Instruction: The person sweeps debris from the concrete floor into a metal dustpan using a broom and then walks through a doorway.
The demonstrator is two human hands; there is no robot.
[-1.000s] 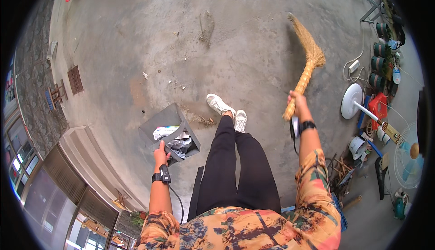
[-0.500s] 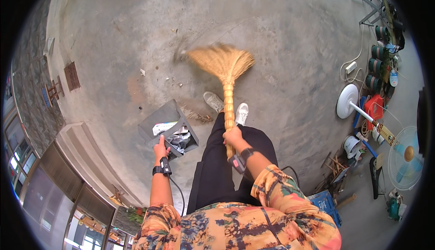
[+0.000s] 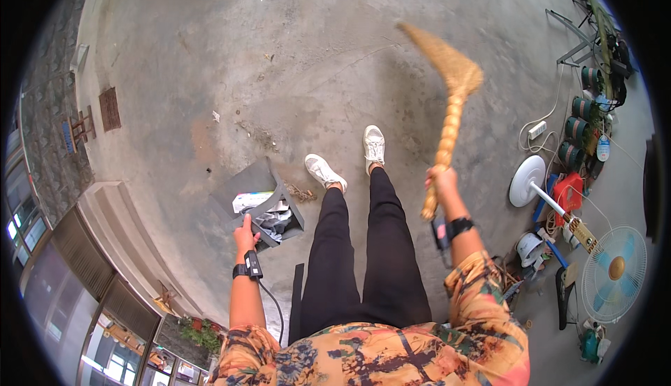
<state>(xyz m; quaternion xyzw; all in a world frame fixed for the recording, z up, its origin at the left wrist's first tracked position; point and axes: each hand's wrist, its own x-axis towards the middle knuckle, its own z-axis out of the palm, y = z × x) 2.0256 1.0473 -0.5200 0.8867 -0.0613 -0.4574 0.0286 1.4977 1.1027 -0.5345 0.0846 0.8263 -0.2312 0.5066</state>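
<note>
My right hand (image 3: pixel 443 180) is wrapped round the ribbed handle of a straw broom (image 3: pixel 451 117), out to the right of my legs. The broom's bristles (image 3: pixel 444 57) are turned up and to the left, slightly blurred; whether they touch the floor I cannot tell. My left hand (image 3: pixel 246 236) grips the near side of a grey, box-like dustpan (image 3: pixel 257 174). Crumpled paper (image 3: pixel 276 218) and a white carton (image 3: pixel 250 201) lie inside it. Beside the dustpan's right edge is a small heap of brown debris (image 3: pixel 300 192).
Dirt and scraps (image 3: pixel 258 136) are scattered over the concrete floor (image 3: pixel 293 36). A standing fan (image 3: pixel 615 267), a power strip (image 3: pixel 537 131) with its cord, and a red case (image 3: pixel 567 191) stand along the right. A step (image 3: pixel 119 225) runs along the left.
The broom has swung to the right with my right hand, away from the middle of the floor. My right foot has stepped forward. The dustpan has barely moved.
</note>
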